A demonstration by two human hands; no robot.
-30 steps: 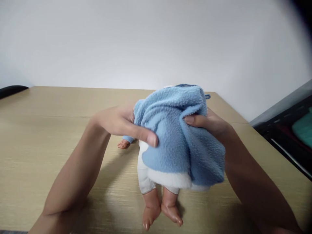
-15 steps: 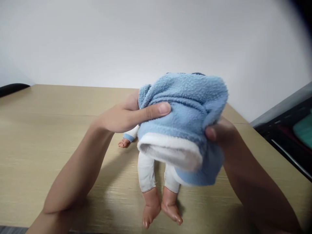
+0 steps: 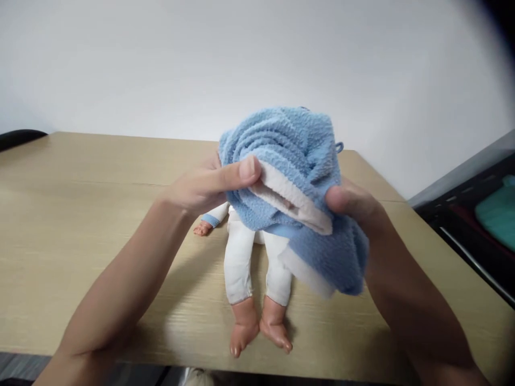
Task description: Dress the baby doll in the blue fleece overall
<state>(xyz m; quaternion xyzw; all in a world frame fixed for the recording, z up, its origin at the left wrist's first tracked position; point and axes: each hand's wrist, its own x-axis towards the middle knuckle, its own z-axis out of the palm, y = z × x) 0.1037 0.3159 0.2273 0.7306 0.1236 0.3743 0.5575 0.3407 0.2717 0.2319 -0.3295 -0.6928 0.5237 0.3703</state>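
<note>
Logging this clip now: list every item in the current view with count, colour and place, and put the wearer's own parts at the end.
Fuzzy cloth: one, blue with white edging, held above the doll
Doll: one, white clothes with a blue cuff, on the table, feet nearest the camera, head hidden
Table: one, light wood, beneath the doll
Wall: one, pale grey, behind the table
Curved object: one, black, picture's left edge
Frame: one, black, picture's right edge
Unclear item: one, teal, within the frame
Floor: grey, bottom left corner
Left hand: one, bare, gripping the cloth
Right hand: one, bare, gripping the cloth
Forearms: two, bare, over the table
</note>
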